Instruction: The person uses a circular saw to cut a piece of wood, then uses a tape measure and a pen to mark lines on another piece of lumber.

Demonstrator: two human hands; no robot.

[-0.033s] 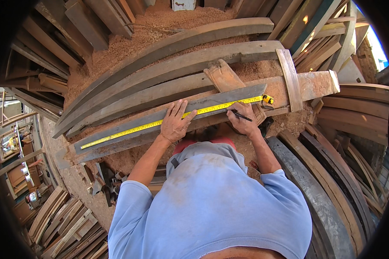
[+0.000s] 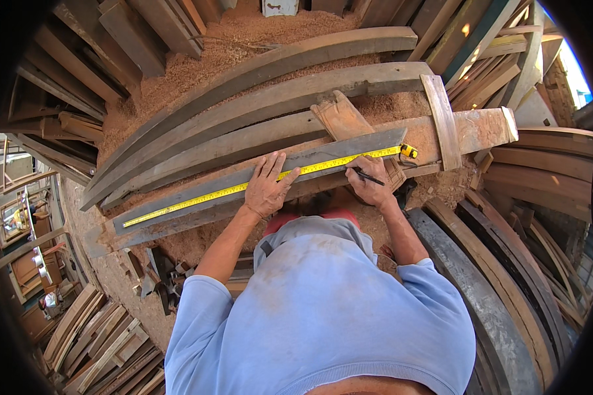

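Observation:
A grey wooden board (image 2: 303,158) lies slantwise in front of me. Along it runs a yellow tape measure blade (image 2: 224,193), drawn out of its yellow-and-black case (image 2: 408,151) at the board's right end. My left hand (image 2: 266,186) rests flat on the board with its fingers spread, thumb and palm over the blade's lower edge. Farther right, my right hand (image 2: 371,181) grips a slim black pen (image 2: 370,177) between its fingers. The pen's shaft points to the right, and my fingertips touch the board beside the blade. The pen's tip is too small to make out.
Beyond the board lie several curved timbers (image 2: 263,92) over reddish sawdust (image 2: 244,33). A short crosspiece (image 2: 441,122) spans the bench plank (image 2: 484,128) at right. More curved beams (image 2: 481,289) stand close on my right. Dark offcuts (image 2: 155,276) litter the floor at left.

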